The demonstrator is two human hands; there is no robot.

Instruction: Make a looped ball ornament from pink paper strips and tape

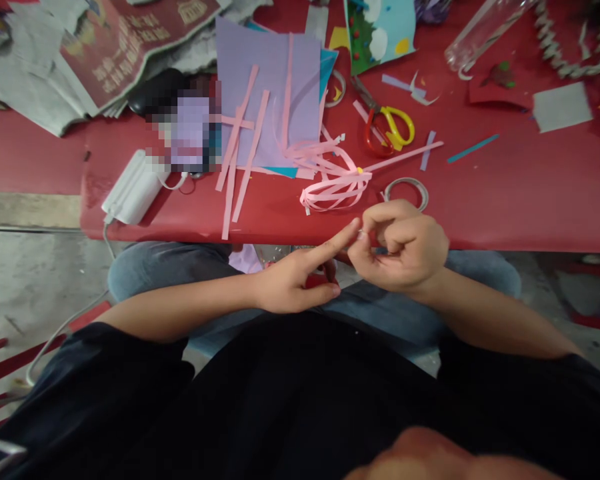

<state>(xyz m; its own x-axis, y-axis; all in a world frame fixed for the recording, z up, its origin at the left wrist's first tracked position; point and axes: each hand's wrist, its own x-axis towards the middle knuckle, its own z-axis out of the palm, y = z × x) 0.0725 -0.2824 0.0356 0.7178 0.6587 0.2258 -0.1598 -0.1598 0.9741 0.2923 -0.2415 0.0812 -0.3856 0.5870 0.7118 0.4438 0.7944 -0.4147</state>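
Note:
My left hand (300, 277) is in front of the table edge, index finger and thumb stretched out and apart. Its index fingertip meets the fingertips of my right hand (405, 247). That right hand is closed in a pinch, with a tiny whitish bit at the fingertips, too small to name. Just beyond, a bundle of looped pink paper strips (337, 190) lies on the table, with a thin pink stem (405, 157) running right from its yellow-marked end. A roll of tape (424, 190) rests behind my right hand.
On the red table (505, 207) lie scissors (403, 127) with red and yellow handles, purple paper (267, 73), loose pink strips (250, 157) and a blue strip (474, 149). A white power bank (135, 187) with a cable is at the left. Newspapers (130, 47) and a clear plastic bottle (485, 33) lie farther back.

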